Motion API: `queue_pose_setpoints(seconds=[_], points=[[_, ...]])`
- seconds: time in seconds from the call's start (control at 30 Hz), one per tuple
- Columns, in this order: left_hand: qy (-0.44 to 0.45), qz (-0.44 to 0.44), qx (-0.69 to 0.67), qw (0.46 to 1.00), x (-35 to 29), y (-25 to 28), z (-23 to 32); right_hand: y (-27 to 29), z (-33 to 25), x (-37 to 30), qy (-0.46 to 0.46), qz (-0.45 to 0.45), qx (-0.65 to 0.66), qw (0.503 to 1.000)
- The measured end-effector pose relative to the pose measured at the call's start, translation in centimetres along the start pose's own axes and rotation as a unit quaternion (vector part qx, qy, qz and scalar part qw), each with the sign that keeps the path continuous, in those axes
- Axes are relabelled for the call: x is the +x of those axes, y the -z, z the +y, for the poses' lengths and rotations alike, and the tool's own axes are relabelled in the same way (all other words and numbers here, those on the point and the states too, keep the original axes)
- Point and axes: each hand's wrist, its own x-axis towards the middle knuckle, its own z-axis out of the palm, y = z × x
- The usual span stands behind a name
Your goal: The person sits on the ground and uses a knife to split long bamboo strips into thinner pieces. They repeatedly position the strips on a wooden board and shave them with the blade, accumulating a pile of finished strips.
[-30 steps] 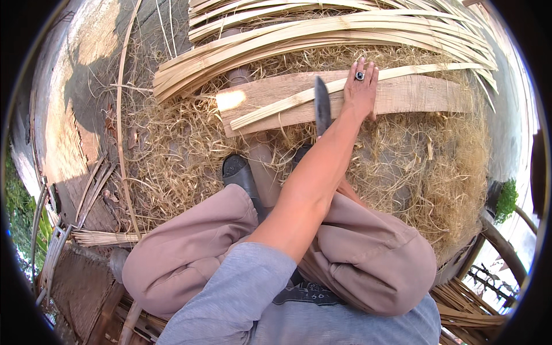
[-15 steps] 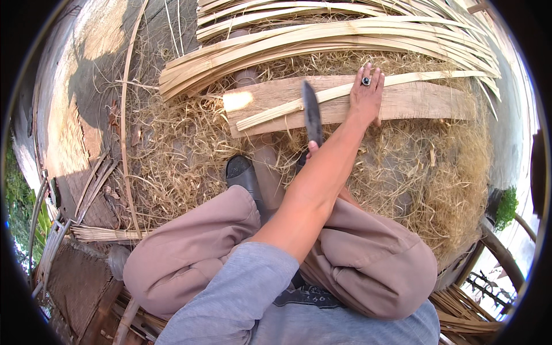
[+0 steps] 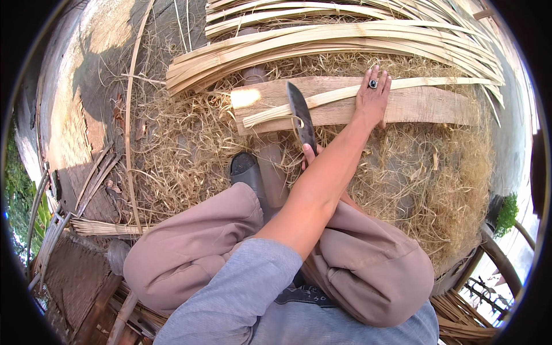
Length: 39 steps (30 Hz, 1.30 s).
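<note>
My left arm reaches across to the right, and my left hand, wearing a dark-stoned ring, lies flat with stretched fingers. It presses a pale bamboo-like strip onto a curved wooden board. My right hand, largely hidden beneath the left forearm, has its fingers round the handle of a broad dark-bladed knife. The blade crosses the strip left of my left hand, its tip pointing away from me. A thin curl of shaving sits against the blade. The board's near side lies toward my knees.
Bundles of long pale strips lie beyond the board. Curly shavings cover the ground around it. A rounded pole runs under the board between my bent legs, beside a dark sandal. A long thin strip lies at the left.
The knife has shifted left along the strip and its blade leans further left. A shaving curl now shows at the blade. My left hand keeps its place on the strip.
</note>
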Motion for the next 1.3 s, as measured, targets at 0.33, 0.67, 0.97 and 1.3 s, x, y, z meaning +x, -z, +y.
queue_pose_setpoints(seconds=[0.33,0.67,0.97,1.3], points=[[-0.017,0.031,-0.01,0.999,-0.7,0.0,0.3,0.4,4.9,1.4,0.013,-0.038,0.144,0.989],[-0.011,0.023,-0.085,0.996,-2.5,-0.1,-1.0,1.0,3.2,1.0,0.152,-0.009,-0.052,0.987],[-0.007,0.082,0.016,0.996,-4.3,-1.6,-1.3,3.3,3.7,1.0,0.178,-0.024,-0.182,0.967],[-0.018,0.123,-0.007,0.992,-4.1,-2.9,-1.6,1.0,2.8,1.6,0.042,-0.015,-0.065,0.997]])
